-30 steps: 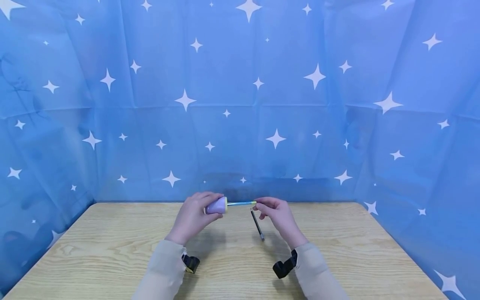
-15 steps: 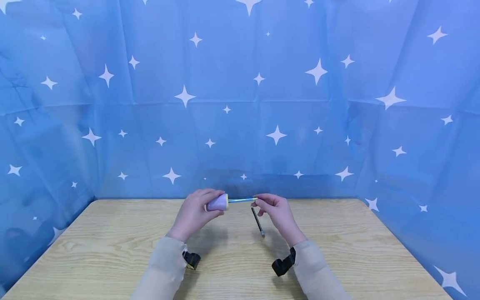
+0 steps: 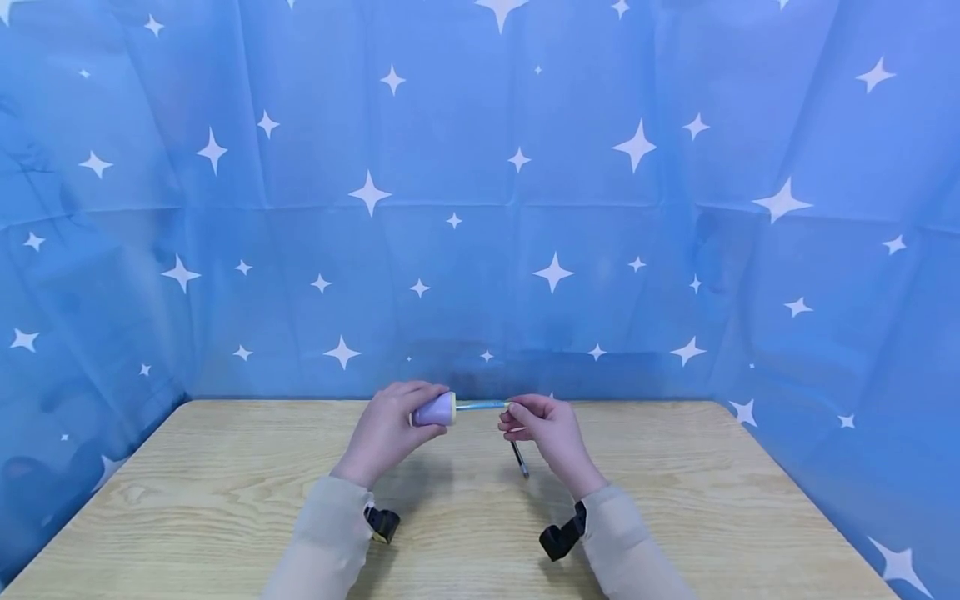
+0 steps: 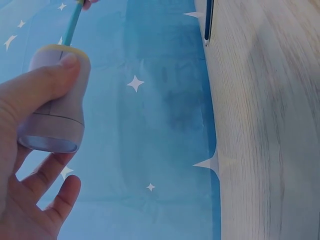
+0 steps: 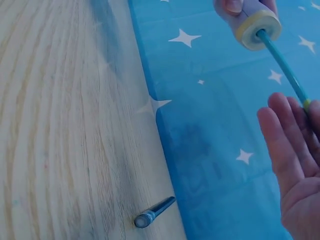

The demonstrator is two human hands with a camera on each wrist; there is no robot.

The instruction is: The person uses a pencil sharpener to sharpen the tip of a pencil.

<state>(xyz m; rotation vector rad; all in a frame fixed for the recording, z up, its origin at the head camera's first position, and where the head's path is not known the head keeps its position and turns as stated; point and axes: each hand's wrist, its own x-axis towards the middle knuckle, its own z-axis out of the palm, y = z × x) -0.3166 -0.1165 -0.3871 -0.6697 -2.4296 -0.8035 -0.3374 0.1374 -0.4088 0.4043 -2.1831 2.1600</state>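
My left hand point(image 3: 384, 431) grips a lavender pencil sharpener point(image 3: 432, 410) with a yellow rim, held sideways above the table. In the left wrist view, the thumb presses along the side of the sharpener point(image 4: 57, 102). A teal pencil point(image 3: 480, 406) runs into the round hole in the sharpener's face point(image 5: 261, 31). My right hand point(image 3: 555, 433) pinches the pencil's yellow end between thumb and index finger, while its other fingers point(image 5: 285, 125) extend beside it. The pencil's inner end is hidden inside the sharpener.
A dark pencil point(image 3: 520, 461) with a grey end lies on the wooden table point(image 3: 225, 500) below my right hand, its far part covered by that hand in the head view. A blue star-patterned cloth point(image 3: 450, 167) hangs behind the table. Black cameras are strapped to both wrists.
My right hand's lower fingers have spread toward the sharpener and now cover the far part of the dark pencil. The left hand's grip and the sharpener stay nearly the same.
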